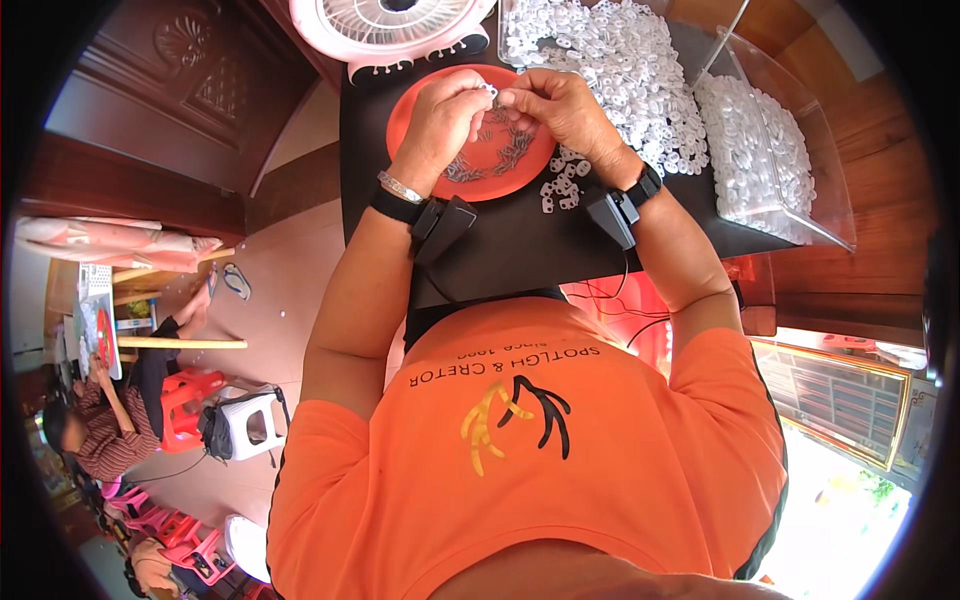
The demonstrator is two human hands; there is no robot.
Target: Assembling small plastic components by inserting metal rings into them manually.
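Observation:
Above a round red plate (525, 182), my left hand (438, 120) is closed, pinching a small white plastic piece (490, 90) with holes. My right hand (565, 108) is close beside it, thumb and finger pressed together near the piece. What the right fingers hold, if anything, is too small to make out. Small grey metal pieces (515, 152) lie scattered in the plate beneath both hands. Several loose white plastic pieces (566, 184) lie on the black table (480, 245), right of the plate and close to my right wrist.
A large heap of white plastic pieces (640, 75) covers the table's far right. Next to it stands a clear bin (790, 228) full of similar pieces. A pink fan (395, 45) stands behind the plate. At left, another person (115, 420) sits near a red stool (185, 405).

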